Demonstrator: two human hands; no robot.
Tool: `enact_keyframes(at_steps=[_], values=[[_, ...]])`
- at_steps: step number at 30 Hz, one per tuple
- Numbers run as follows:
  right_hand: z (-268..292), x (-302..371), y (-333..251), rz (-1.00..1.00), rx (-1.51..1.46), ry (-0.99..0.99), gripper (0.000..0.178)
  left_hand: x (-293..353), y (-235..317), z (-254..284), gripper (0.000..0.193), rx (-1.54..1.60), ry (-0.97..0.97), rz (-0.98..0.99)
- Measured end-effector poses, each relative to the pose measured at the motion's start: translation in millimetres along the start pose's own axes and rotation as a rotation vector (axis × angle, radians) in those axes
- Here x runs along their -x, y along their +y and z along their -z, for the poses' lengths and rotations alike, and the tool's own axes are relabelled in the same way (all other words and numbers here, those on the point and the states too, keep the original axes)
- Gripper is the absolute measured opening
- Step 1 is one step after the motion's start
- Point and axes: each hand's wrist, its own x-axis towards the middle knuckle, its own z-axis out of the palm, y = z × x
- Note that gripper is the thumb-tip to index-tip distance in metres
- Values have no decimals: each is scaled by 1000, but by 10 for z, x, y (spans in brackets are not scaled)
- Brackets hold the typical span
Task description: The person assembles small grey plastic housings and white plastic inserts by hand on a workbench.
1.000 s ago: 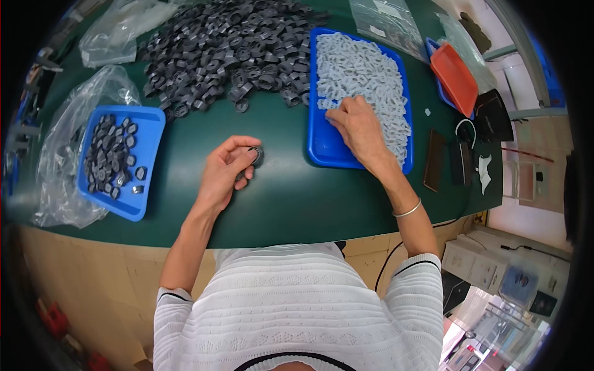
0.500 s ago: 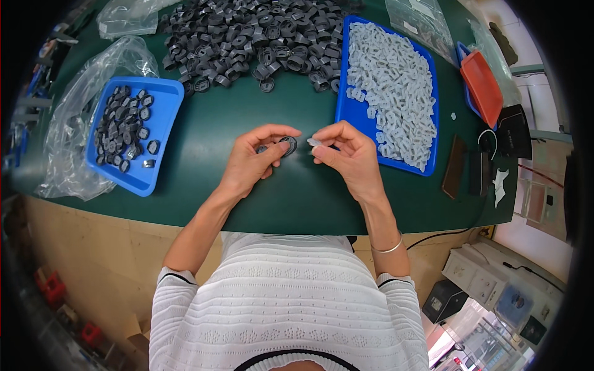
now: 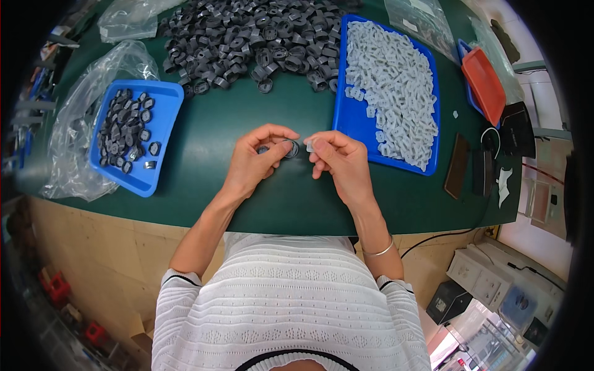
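Over the middle of the green table, my left hand [image 3: 257, 157] is closed on a dark grey plastic ring-shaped part [image 3: 291, 148], pinched between thumb and fingers. A second dark part [image 3: 263, 149] shows within the same hand, mostly covered by the fingers. Just to the right, my right hand [image 3: 339, 157] pinches a small whitish translucent plastic piece [image 3: 310, 148] at its fingertips. A narrow gap separates that piece from the ring-shaped part. Beyond the hands lies a big heap of dark grey plastic parts [image 3: 247, 43].
A blue tray [image 3: 356, 127] of whitish pieces stands right of my hands. At left, another blue tray [image 3: 164, 114] holds dark parts beside a clear plastic bag [image 3: 65, 145]. An orange-red tray [image 3: 484, 86], a brown flat bar [image 3: 456, 166] and a black box [image 3: 517, 133] sit at far right.
My right hand has shifted slightly left and down, its fingers turning the whitish piece more upright near the ring-shaped part. My left hand keeps its hold almost in place.
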Motion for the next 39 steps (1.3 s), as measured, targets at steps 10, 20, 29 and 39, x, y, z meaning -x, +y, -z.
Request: enact_keyframes(at_steps=[10,20,29,39], values=[[-5,60,19,-125,-84,41,27,82,54,-32,25,282,-34,170],[-7,107,-35,-104,-30,23,26,124,24,-30,28,227,-63,195],[-67,105,-10,-5,16,59,18,110,-38,-45,33,314,-24,152],[-76,68,-15,135,379,131,14,134,-53,-65,36,288,-38,128]])
